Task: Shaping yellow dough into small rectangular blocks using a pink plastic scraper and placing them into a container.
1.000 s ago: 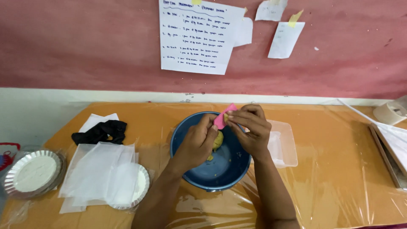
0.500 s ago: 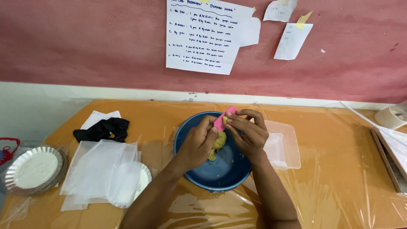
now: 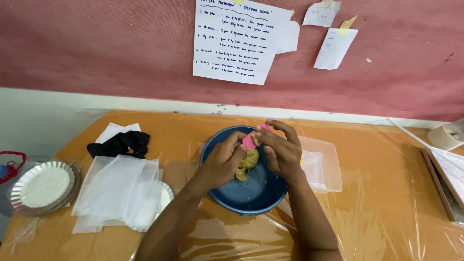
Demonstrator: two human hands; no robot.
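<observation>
- Since the earlier frames the two hands have stayed over the blue bowl [image 3: 251,193], drawn a little closer together, and the pink comb has tipped down nearer the dough; nothing else on the tabletop has shifted.
- Far left of the bowl, at the edge of the tabletop [image 3: 386,193], sits a foil pie tin [image 3: 43,186] with a white inside.
- Nearer the bowl on its left lies a stack of clear plastic sheets [image 3: 116,191], partly over a second round tin; a black cloth [image 3: 121,144] lies just behind the stack.
- Left hand [image 3: 222,162] reaches into the bowl from its left side, fingers curled around a lump of yellow dough [image 3: 247,164]. Its grip is narrow and closed on the dough, holding it just above the bottom of the bowl.
- Pink comb [image 3: 250,140], short and toothed, is pinched at the top of the dough, above the middle of the bowl, its teeth touching or very nearly touching the lump.
- Right hand [image 3: 282,154] comes over the bowl's right rim. Its grip is closed on the comb, thumb and fingertips clamped on its edge; the other fingers lie over the dough.
- To do this well, I judge the left hand should keep the lump steady while the comb presses lightly and evenly, so the soft dough is marked rather than torn.
- Just right of the bowl, touching its rim, is a clear plastic tray [image 3: 321,166].
- Far right of the bowl is a roll of tape [image 3: 444,137], near the tabletop's edge.
</observation>
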